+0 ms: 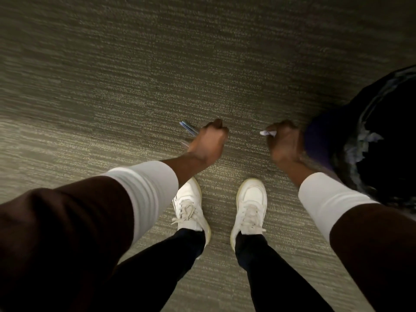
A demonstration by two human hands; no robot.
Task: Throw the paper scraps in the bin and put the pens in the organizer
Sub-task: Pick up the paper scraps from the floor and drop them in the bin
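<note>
I look straight down at a carpeted floor. My left hand point(208, 140) is closed in a fist around blue and clear pens point(188, 129), whose ends stick out to the left. My right hand point(284, 140) is closed on white paper scraps point(267, 133); a crumpled bit shows at the fingers. A bin point(369, 140) lined with a black bag stands at the right, just beside my right hand. The view is blurred by motion. No organizer is in sight.
My two feet in white sneakers point(191, 203) stand on the grey-green carpet point(135, 64) below my hands. Open carpet stretches ahead and to the left. The bin fills the right edge.
</note>
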